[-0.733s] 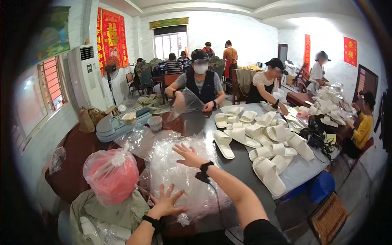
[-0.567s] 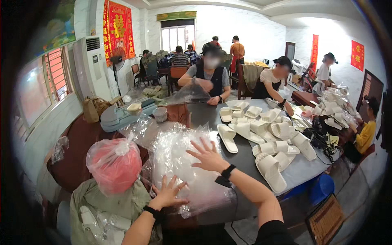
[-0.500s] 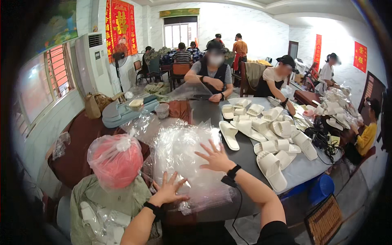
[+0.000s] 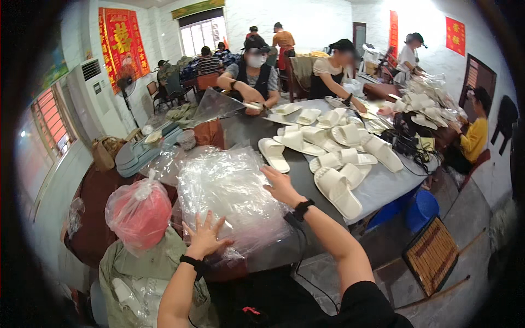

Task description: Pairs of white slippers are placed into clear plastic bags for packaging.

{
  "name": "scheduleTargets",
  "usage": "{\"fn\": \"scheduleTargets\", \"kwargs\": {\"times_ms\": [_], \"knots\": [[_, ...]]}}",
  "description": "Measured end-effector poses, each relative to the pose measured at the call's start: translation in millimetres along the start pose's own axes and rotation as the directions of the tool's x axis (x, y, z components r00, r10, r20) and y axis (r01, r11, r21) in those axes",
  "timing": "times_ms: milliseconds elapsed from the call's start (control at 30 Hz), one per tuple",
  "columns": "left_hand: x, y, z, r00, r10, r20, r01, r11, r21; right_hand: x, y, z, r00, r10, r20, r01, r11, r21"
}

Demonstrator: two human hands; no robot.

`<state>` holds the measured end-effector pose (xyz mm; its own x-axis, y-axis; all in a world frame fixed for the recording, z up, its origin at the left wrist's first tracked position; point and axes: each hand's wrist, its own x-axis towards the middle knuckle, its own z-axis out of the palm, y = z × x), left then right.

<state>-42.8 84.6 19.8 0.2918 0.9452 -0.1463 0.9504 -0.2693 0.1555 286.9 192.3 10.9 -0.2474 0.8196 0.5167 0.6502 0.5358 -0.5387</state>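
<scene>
A stack of clear plastic bags (image 4: 227, 183) lies flat on the grey table in front of me. My left hand (image 4: 205, 238) rests on the near-left part of the stack, fingers spread and holding nothing. At the right edge of the bags is my right hand (image 4: 281, 188), its fingers stretched out and nothing in it. Just beyond its fingertips lies a white open-toe slipper (image 4: 273, 155). Many more white slippers (image 4: 338, 191) cover the table to the right, some overlapping. I cannot tell whether the right hand touches the bags.
A knotted clear bag with something pink inside (image 4: 139, 213) stands left, above a green sack (image 4: 128, 273) holding wrapped slippers. Across the table a co-worker (image 4: 254, 79) handles a slipper and plastic. Black cables (image 4: 413, 147) lie far right; a blue bucket (image 4: 423, 211) stands below the table.
The view has turned right, shifting everything leftward. My right hand has moved from over the bags to their right edge, nearer the slippers. The co-worker opposite now has a slipper in hand.
</scene>
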Motion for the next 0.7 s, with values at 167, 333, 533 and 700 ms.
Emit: {"fn": "scheduleTargets", "kwargs": {"times_ms": [167, 333, 533, 700], "knots": [[-9, 15, 0, 0.976, 0.109, -0.188, -0.07, 0.977, 0.202, -77, 17, -92, 0.892, 0.059, -0.449, -0.231, 0.912, -0.339], [-15, 24, 0, 0.956, 0.199, -0.214, -0.184, 0.979, 0.088, -129, 61, -146, 0.759, 0.512, -0.402, -0.644, 0.681, -0.348], [-29, 33, 12, 0.95, 0.279, -0.141, -0.262, 0.957, 0.124, -148, 98, -128, 0.786, 0.385, -0.484, -0.553, 0.787, -0.273], [-43, 32, 15, 0.94, 0.301, -0.16, -0.284, 0.951, 0.125, -139, 91, -114, 0.76, 0.322, -0.564, -0.41, 0.912, -0.031]]}}
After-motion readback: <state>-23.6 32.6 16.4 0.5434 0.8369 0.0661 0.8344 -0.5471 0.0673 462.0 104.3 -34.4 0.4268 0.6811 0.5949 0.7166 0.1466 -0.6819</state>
